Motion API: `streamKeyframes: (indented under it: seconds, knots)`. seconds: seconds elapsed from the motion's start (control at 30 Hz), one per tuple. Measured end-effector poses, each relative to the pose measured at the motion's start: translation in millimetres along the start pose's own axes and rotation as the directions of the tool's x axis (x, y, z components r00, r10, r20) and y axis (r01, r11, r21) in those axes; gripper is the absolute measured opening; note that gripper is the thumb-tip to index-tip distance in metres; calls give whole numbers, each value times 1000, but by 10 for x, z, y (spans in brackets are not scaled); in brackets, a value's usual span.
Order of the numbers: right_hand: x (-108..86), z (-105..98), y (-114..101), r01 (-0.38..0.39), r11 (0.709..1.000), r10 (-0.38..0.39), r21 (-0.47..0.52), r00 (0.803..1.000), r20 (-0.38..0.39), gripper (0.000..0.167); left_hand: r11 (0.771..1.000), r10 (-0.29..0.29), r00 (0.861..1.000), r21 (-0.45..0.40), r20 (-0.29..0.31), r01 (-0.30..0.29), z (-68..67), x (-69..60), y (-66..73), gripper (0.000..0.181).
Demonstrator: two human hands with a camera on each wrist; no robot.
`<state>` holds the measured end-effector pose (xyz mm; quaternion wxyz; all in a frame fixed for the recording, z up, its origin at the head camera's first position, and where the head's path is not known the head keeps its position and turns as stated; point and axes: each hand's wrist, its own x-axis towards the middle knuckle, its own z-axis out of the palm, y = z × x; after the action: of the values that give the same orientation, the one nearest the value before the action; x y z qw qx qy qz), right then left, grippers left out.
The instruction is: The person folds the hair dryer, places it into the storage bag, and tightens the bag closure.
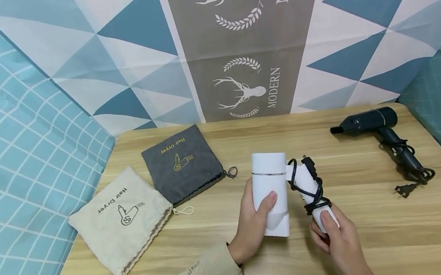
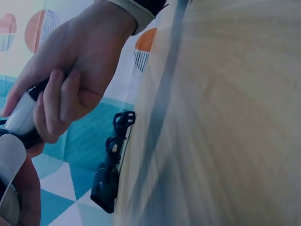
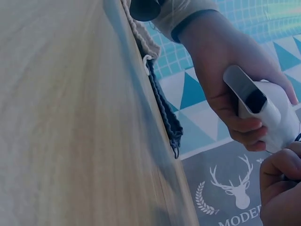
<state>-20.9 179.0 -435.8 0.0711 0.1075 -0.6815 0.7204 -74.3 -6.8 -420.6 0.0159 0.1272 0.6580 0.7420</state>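
A white hair dryer (image 1: 270, 191) is held above the table by both hands. My left hand (image 1: 252, 225) grips its barrel, thumb across the front; in the right wrist view that left hand (image 3: 225, 66) curls round the body beside the slotted nozzle. Low on the handle (image 1: 307, 179), my right hand (image 1: 342, 241) pinches with the thumb on top; in the left wrist view the right hand's (image 2: 80, 66) fingers are curled. A black cord (image 1: 314, 197) is wound round the handle, its plug near the top.
On the wooden table (image 1: 202, 259), a dark hair dryer (image 1: 371, 121) with a wound cord lies at the right. A grey drawstring pouch (image 1: 182, 165) and a cream drawstring pouch (image 1: 121, 218), both printed "Hair Dryer", lie at the left. A patterned cloth (image 1: 156, 85) hangs behind.
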Motion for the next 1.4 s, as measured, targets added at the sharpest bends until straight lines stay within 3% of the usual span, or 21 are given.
streamKeyframes:
  seconds: [0.23,0.37,0.53,0.7,0.8,0.93,1.1,1.27,1.4]
  knots:
    - [-59,103,26,110,993,-106,49,991,-77,22,999,40,999,-13,-17,-40,57,-77,-16,40]
    - [-90,164,36,75,997,-72,31,993,-97,24,999,23,999,-29,-48,-25,94,-128,-15,37]
    - [-103,201,62,112,994,-112,4,994,-10,23,999,30,995,-35,-90,-34,128,-188,-33,36]
    - [-149,246,89,154,977,-151,-147,988,36,34,997,66,993,-35,-98,-70,153,-225,-44,38]
    - [-170,261,97,132,969,-124,-208,991,53,44,996,78,992,-28,-94,-81,159,-223,-35,39]
    - [-157,255,88,78,970,-67,-232,996,55,45,997,75,994,-27,-77,-77,142,-192,-10,40]
    - [-119,241,77,22,964,-27,-266,1000,-15,39,998,64,998,-18,-28,-64,95,-121,-10,40]
    - [-75,221,55,-64,976,46,-210,995,-89,33,999,50,996,9,-74,-49,46,-56,-26,42]
    - [-39,189,51,-138,983,134,-123,990,-45,31,1000,18,995,11,-94,-17,36,-18,-52,44]
